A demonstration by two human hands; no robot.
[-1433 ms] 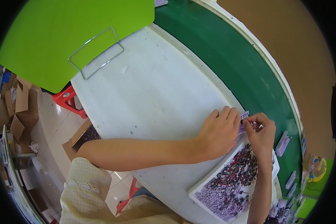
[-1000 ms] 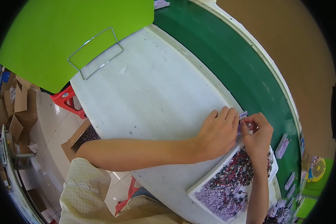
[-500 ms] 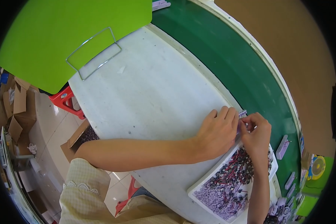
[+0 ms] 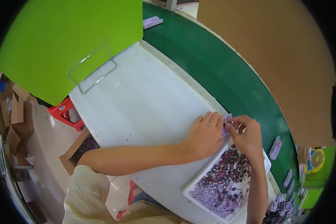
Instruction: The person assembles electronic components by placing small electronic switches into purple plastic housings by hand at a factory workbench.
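Note:
My left hand (image 4: 206, 133) is wrapped round a lilac plastic housing (image 4: 227, 118) at the far edge of the white table, and hides most of it. Right against it, the pinched thumb and fingers of my right hand (image 4: 247, 135) meet the housing. A small dark piece (image 4: 225, 124) shows at those fingertips, too small to name. Below both hands lies a white tray (image 4: 190, 192) holding many small lilac parts (image 4: 212, 199) and tiny dark parts with red and black wires (image 4: 227, 161). My right forearm crosses over the tray's right side.
A green belt (image 4: 212, 59) runs along the far side, carrying lilac housings (image 4: 275, 148). A bright green panel (image 4: 74, 37) with a wire frame (image 4: 111, 59) stands at the table's left. A red stool (image 4: 65, 112) and open cardboard boxes (image 4: 18, 115) are beyond it.
The whole view has shifted a little, moving table and hands left in the picture. The small dark piece now shows at my right fingertips. Both hands stay at the housing.

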